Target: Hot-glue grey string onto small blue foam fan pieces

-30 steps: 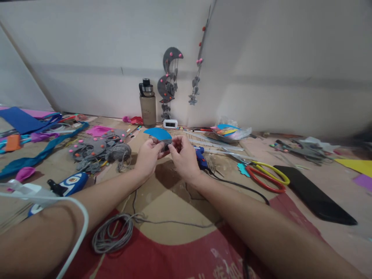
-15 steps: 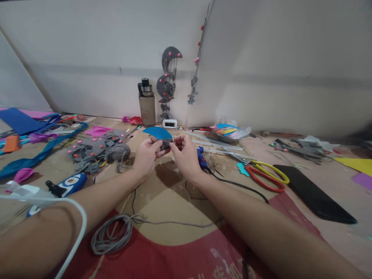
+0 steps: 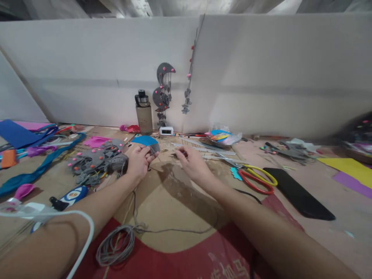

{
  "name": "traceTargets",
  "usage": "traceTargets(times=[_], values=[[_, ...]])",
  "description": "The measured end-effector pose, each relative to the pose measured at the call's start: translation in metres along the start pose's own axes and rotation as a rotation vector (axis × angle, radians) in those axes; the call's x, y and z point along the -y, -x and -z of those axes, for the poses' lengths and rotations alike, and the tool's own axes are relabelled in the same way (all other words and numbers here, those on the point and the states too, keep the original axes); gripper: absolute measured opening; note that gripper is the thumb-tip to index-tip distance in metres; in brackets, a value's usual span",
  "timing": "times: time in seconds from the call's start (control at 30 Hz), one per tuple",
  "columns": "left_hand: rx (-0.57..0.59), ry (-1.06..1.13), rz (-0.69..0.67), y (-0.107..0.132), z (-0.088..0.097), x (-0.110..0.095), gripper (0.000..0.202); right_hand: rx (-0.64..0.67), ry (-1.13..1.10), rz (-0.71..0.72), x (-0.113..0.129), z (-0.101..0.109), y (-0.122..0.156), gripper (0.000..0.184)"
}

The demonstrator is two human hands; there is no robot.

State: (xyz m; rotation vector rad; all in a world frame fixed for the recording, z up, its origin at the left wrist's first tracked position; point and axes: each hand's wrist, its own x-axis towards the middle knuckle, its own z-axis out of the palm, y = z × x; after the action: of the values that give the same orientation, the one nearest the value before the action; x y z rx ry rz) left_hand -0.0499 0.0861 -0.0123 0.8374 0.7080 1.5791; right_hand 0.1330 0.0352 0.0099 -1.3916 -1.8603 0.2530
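Note:
My left hand [image 3: 138, 161] rests on the cardboard-covered table [image 3: 174, 205], its fingers closed on a small grey felt piece [image 3: 154, 148]. Just behind it lies a blue half-round sheet [image 3: 142, 140]. My right hand [image 3: 193, 163] is a short way to the right, low on the table. Its fingertips are pinched together at a small dark thing [image 3: 173, 154] that I cannot make out. A gap of bare cardboard separates the two hands.
Grey felt shapes with pink dots [image 3: 90, 161] and a grey yarn ball [image 3: 117, 162] lie left of my left hand. A coil of grey cord [image 3: 116, 244] is near me. Red-and-yellow scissors [image 3: 255, 178] and a black flat case [image 3: 299, 193] lie right. A bottle [image 3: 143, 114] and a small clock [image 3: 166, 131] stand at the wall.
The hands, which held the grey piece together, have come apart. My left hand keeps it and dropped leftward; my right hand lowered to the table. The view tilted up.

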Motion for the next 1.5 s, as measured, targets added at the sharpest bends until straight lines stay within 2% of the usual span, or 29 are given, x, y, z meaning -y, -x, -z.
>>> traceTargets(times=[0.1, 0.2, 0.27, 0.4, 0.5, 0.6, 0.7, 0.83, 1.07, 1.17, 1.23, 1.33, 1.5], values=[[-0.018, 0.052, 0.07, -0.005, 0.004, 0.002, 0.017, -0.029, 0.233, -0.212, -0.024, 0.011, -0.001, 0.028], [-0.032, 0.075, 0.132, -0.007, 0.006, 0.002, 0.011, 0.061, 0.439, -0.352, -0.043, 0.008, 0.002, 0.043], [-0.026, 0.075, 0.15, -0.007, 0.006, 0.002, 0.009, 0.123, 0.446, -0.384, -0.047, 0.004, 0.003, 0.042], [-0.016, 0.068, 0.16, -0.005, 0.005, 0.002, 0.007, 0.229, 0.364, -0.427, -0.043, 0.003, 0.004, 0.032], [-0.032, 0.073, 0.188, -0.007, 0.006, 0.002, 0.005, 0.215, 0.361, -0.401, -0.041, 0.005, 0.008, 0.041], [-0.063, 0.078, 0.213, -0.01, 0.008, 0.002, 0.004, 0.18, 0.299, -0.421, -0.044, 0.007, 0.01, 0.036], [-0.081, 0.074, 0.199, -0.011, 0.009, 0.003, 0.004, 0.153, 0.124, -0.498, -0.049, 0.011, 0.007, 0.024], [-0.04, 0.046, 0.156, -0.006, 0.004, 0.004, 0.007, 0.067, -0.187, -0.573, -0.048, 0.016, -0.002, 0.016], [0.038, -0.164, 0.113, -0.003, -0.029, 0.003, 0.02, -0.179, -0.47, -0.486, -0.038, 0.01, -0.007, 0.027], [0.029, -0.19, 0.063, -0.004, -0.041, 0.004, 0.019, -0.23, -0.55, -0.392, -0.029, 0.013, -0.007, 0.03], [0.022, -0.195, 0.046, -0.004, -0.044, 0.006, 0.019, -0.225, -0.623, -0.305, -0.02, 0.017, -0.005, 0.033], [0.018, -0.202, 0.027, -0.003, -0.04, 0.009, 0.017, -0.15, -0.677, -0.189, -0.007, 0.017, -0.001, 0.031], [-0.022, -0.205, 0.019, -0.002, -0.031, 0.01, 0.018, -0.039, -0.504, -0.126, -0.003, 0.003, 0.009, 0.027]])
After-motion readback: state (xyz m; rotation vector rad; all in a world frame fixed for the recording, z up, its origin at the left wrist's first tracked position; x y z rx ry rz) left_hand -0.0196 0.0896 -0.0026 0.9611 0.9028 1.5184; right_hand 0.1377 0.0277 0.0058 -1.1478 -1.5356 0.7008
